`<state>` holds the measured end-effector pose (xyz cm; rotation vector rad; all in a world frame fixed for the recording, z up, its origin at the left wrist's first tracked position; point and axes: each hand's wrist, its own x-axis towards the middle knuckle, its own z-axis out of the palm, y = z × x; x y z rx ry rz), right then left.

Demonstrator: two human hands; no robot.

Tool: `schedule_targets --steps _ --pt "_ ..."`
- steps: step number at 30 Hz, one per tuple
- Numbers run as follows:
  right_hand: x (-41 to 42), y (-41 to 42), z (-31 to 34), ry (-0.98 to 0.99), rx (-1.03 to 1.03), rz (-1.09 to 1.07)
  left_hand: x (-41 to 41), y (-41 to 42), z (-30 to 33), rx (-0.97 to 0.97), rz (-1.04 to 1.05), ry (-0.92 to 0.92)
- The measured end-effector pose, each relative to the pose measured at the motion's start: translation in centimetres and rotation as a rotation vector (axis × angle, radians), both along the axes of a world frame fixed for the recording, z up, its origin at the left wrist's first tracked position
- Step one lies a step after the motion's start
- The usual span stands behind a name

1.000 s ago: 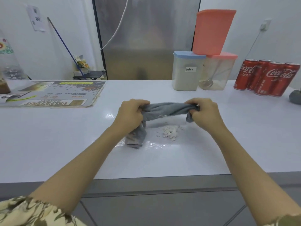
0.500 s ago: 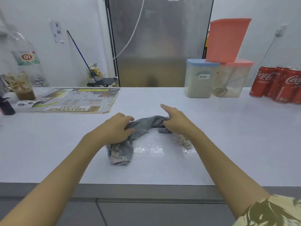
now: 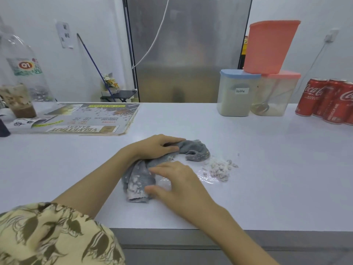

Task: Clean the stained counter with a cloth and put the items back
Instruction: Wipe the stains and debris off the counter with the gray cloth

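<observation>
a: what's on the white counter (image 3: 267,150), going left to right from the cloth as the landmark?

b: far left of the cloth, a plastic cup of brown iced drink (image 3: 20,101) stands beside a flat printed bakery menu (image 3: 82,119). the crumpled grey cloth (image 3: 141,175), flecked with white residue, lies on the counter near the front edge.

a: and the hands?

b: the left hand (image 3: 154,147) rests on the cloth's far part, fingers curled over the fabric and gripping it. the right hand (image 3: 177,183) is at the cloth's near end, fingers loosely spread, fingertips touching the fabric, thumb against its lower edge.

a: right of the cloth?

b: just beside it, a clump of white powdery spill (image 3: 219,169) on a wet patch. farther back right, a clear blue-lidded container labelled latte (image 3: 236,94), a clear pink-lidded container with a spoon (image 3: 275,96), a pink tub (image 3: 269,46) stacked on both, then red cola cans (image 3: 328,100).
</observation>
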<state>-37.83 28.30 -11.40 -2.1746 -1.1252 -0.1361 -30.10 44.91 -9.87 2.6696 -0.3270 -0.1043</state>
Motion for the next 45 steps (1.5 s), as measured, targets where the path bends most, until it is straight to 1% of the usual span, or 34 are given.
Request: schedule_targets --steps 3,7,9,11,14,18,19,21,24,26,28,31,33,37,39,41,43,45 --pt "-0.7 1.3 -0.5 -0.03 -0.01 0.048 -0.1 0.0 -0.4 0.012 0.015 -0.057" --pt "-0.7 0.6 -0.8 -0.05 -0.035 0.015 -0.7 -1.4 -1.0 -0.008 -0.026 -0.144" --pt "-0.6 -0.8 -0.7 -0.027 -0.01 0.004 -0.8 -2.4 -1.6 -0.001 -0.074 -0.216" --pt "-0.6 -2.0 -0.6 0.01 0.005 -0.015 -0.7 -3.3 -2.0 -0.004 -0.072 -0.289" --pt "-0.6 -2.1 -0.3 0.077 0.026 -0.006 -1.4 -3.0 -1.2 -0.016 0.004 -0.395" --pt "-1.4 0.2 0.5 0.156 0.187 0.009 -3.7 0.8 1.9 -0.14 0.264 -0.545" --pt "-1.6 1.0 0.7 0.154 0.213 0.019 -4.5 1.9 2.7 -0.152 0.335 -0.553" --pt "-2.2 2.6 0.7 0.136 0.193 0.048 -6.0 4.4 3.5 -0.122 0.457 -0.525" --pt "-2.9 4.7 0.8 0.097 0.086 0.082 -7.4 7.8 2.1 0.016 0.56 -0.375" --pt "-3.3 5.8 0.7 0.036 0.068 0.086 -7.7 8.6 0.1 0.005 0.586 -0.263" --pt "-3.3 6.6 0.1 -0.057 -0.005 0.081 -7.2 8.2 -1.4 -0.034 0.587 -0.202" --pt "-2.7 6.5 -0.6 -0.185 -0.172 0.089 -5.6 6.3 -2.1 0.022 0.544 -0.207" --pt "-1.9 5.1 -0.8 -0.179 -0.231 0.048 -4.5 4.2 -2.2 0.051 0.495 -0.205" --pt "0.5 0.0 -0.6 -0.076 -0.167 -0.124 -2.8 -1.4 -2.2 0.055 0.362 -0.234" --pt "1.5 -2.0 -0.5 -0.05 -0.144 -0.214 -2.1 -3.5 -2.3 -0.01 0.317 -0.252" --pt "1.8 -2.7 -0.4 -0.039 -0.107 -0.252 -1.8 -4.5 -2.2 -0.129 0.337 -0.288" --pt "1.6 -2.5 -0.3 -0.059 -0.037 -0.239 -2.2 -4.1 -1.7 -0.27 0.412 -0.368" --pt "0.9 -1.1 0.0 -0.065 0.055 -0.188 -3.3 -2.5 -0.6 -0.343 0.515 -0.454"
